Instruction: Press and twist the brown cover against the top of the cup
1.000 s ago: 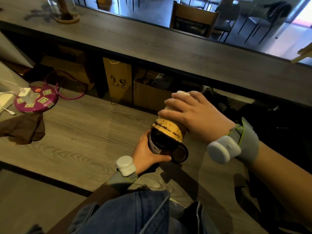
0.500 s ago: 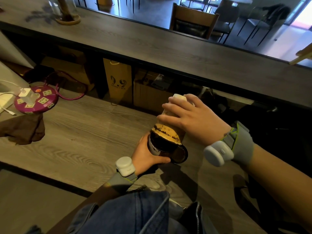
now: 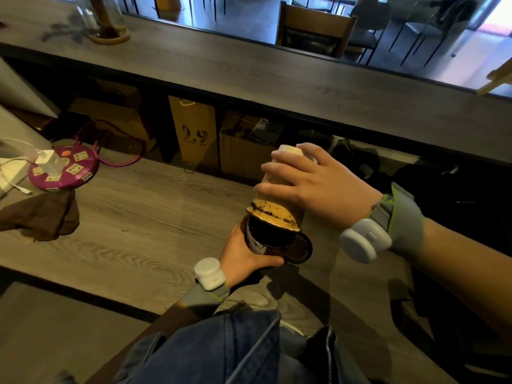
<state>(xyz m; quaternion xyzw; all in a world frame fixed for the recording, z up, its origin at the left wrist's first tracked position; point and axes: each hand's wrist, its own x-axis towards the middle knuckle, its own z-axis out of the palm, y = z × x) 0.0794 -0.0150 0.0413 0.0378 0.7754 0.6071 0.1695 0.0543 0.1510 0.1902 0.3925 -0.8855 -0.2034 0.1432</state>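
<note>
The left hand [image 3: 243,254] wraps its fingers and thumb round a dark jar [image 3: 266,236] standing on the wooden floor [image 3: 124,217]. Directly over the jar, the right hand [image 3: 315,184] clasps a tilted cup [image 3: 277,195], its stained rim at the jar's mouth. A purple power strip [image 3: 65,169] lies well left of the jar.

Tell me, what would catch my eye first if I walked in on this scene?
Most likely the two hands at the centre: the right hand tips a pale cup with a yellow, dark-stained rim mouth-down over a dark jar, which the left hand grips from below. Next, the round magenta power strip at the left of the wooden counter, with a white charger plugged in.
</note>
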